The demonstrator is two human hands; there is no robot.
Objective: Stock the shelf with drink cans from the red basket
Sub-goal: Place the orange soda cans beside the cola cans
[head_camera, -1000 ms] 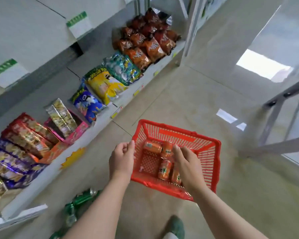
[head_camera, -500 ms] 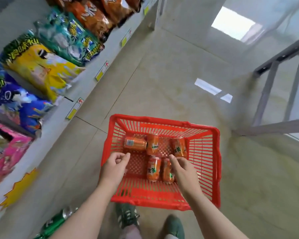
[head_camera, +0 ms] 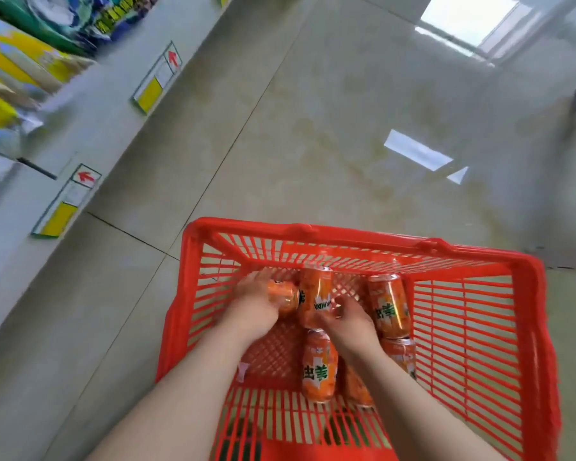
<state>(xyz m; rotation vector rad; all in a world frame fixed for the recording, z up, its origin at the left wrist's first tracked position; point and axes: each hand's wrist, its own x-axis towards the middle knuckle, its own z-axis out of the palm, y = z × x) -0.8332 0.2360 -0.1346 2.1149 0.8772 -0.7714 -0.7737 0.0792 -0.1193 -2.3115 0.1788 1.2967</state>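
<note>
Since half a second ago both hands have pushed deeper into the red basket (head_camera: pixel 529 294), onto the cans at its far side. The basket stands on the tiled floor beside the shelf (head_camera: pixel 80 121) of snack bags (head_camera: pixel 14 58). The left hand (head_camera: pixel 253 309) curls its fingers over the sideways orange can (head_camera: pixel 285 296). The right hand (head_camera: pixel 348 322) closes thumb and fingers on the near end of the Mirinda can (head_camera: pixel 315 294), which touches it. The other orange cans (head_camera: pixel 388 307) lie loose on the basket's bottom.

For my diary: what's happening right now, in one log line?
stage: can pick-up in red basket | left hand: on left can | right hand: grips middle can
</note>
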